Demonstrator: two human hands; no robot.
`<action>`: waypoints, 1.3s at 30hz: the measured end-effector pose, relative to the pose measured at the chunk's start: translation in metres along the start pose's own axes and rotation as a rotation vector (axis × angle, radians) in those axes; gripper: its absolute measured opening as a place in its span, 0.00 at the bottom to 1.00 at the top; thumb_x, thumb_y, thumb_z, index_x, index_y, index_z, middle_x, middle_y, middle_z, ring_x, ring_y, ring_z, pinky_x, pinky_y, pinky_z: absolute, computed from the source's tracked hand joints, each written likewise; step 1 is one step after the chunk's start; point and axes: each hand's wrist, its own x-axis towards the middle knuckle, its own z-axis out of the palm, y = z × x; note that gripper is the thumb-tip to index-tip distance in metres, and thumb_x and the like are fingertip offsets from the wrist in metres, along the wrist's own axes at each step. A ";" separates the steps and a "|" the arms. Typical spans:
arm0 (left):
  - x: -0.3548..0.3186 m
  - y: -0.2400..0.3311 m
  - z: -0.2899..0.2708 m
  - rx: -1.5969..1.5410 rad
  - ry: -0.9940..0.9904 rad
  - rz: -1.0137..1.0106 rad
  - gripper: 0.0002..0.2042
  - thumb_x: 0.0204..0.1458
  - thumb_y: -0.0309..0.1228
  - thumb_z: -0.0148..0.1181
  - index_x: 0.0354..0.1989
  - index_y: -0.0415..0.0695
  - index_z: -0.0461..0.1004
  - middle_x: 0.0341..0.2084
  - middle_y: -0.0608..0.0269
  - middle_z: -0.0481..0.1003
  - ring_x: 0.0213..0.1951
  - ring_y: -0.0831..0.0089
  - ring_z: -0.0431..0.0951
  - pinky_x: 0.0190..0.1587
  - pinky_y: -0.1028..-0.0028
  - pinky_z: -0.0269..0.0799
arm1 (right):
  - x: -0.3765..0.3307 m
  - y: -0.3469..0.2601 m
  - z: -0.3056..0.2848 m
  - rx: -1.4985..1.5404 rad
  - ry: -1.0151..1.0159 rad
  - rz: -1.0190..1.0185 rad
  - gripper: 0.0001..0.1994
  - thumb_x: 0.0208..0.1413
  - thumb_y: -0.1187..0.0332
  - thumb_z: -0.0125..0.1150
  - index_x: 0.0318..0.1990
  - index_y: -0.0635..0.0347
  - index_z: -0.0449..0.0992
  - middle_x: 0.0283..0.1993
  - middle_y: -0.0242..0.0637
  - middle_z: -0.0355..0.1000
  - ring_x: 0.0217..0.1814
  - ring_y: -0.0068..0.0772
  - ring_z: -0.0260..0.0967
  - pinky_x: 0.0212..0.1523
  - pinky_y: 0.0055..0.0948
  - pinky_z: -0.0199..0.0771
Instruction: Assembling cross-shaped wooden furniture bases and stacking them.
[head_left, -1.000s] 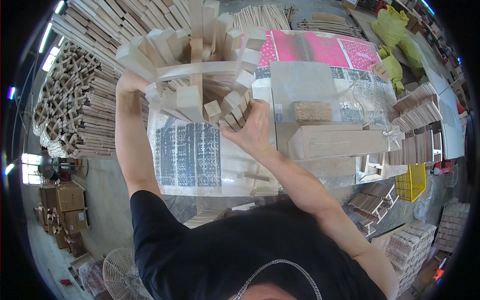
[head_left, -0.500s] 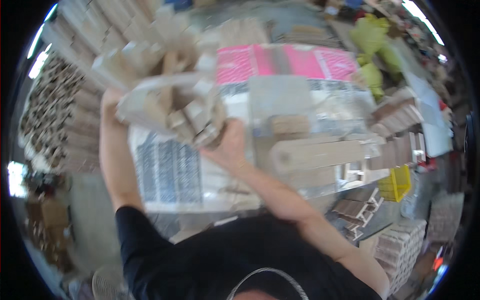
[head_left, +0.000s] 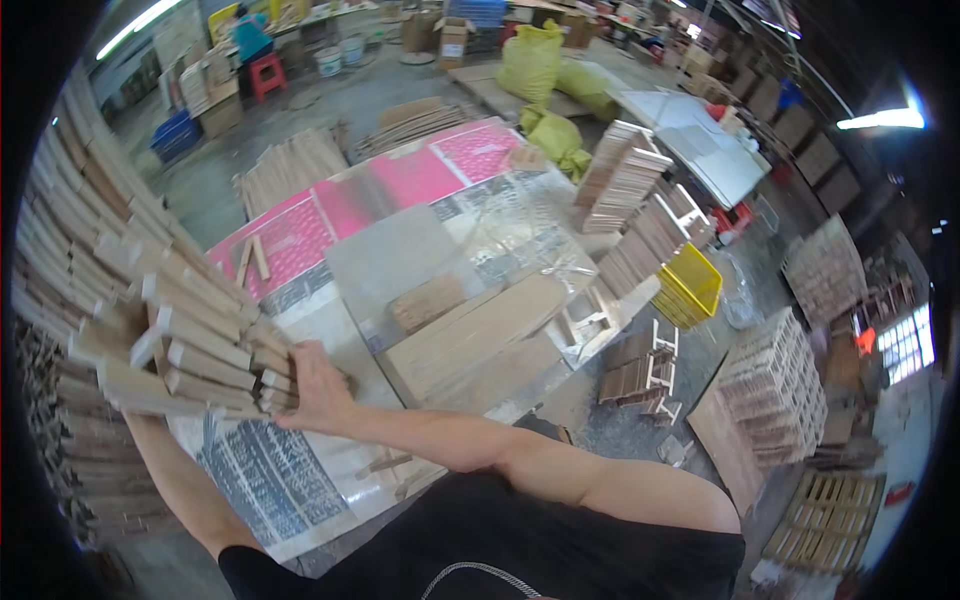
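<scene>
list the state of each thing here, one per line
bundle of wooden sticks: lifted off the table, carried at the person's left
right hand: pressed against the bundle's end
left hand: hidden behind the bundle
table: covered with plastic sheet
flat boards: lying on the table
yellow crate: on the floor, contents unclear
yellow sacks: full, on the floor

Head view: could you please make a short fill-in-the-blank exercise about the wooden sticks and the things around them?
1. The right hand presses against a bundle of ____ sticks.
2. The plastic crate by the table is ____ in colour.
3. The patterned sheet on the table's far part is ____.

Missing words: wooden; yellow; pink
</scene>
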 end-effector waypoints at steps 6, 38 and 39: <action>0.055 -0.021 0.035 -0.052 -0.128 0.011 0.36 0.33 0.29 0.79 0.57 0.36 0.74 0.51 0.60 0.78 0.51 0.73 0.78 0.53 0.70 0.76 | 0.005 0.006 -0.004 0.051 0.032 -0.072 0.43 0.32 0.64 0.79 0.56 0.70 0.58 0.52 0.58 0.60 0.57 0.62 0.61 0.58 0.48 0.69; -0.241 0.035 -0.091 0.183 0.223 -0.753 0.37 0.33 0.30 0.78 0.58 0.35 0.73 0.53 0.59 0.78 0.52 0.73 0.77 0.54 0.71 0.75 | -0.010 -0.003 0.013 0.158 0.045 -0.151 0.48 0.23 0.66 0.84 0.57 0.71 0.63 0.52 0.58 0.64 0.50 0.60 0.64 0.51 0.55 0.69; -0.244 0.032 -0.092 0.179 0.222 -0.772 0.38 0.33 0.30 0.78 0.58 0.35 0.73 0.53 0.58 0.78 0.52 0.73 0.77 0.54 0.71 0.75 | -0.011 -0.003 0.016 0.161 0.057 -0.175 0.48 0.22 0.66 0.84 0.57 0.71 0.63 0.52 0.57 0.64 0.50 0.60 0.64 0.52 0.56 0.68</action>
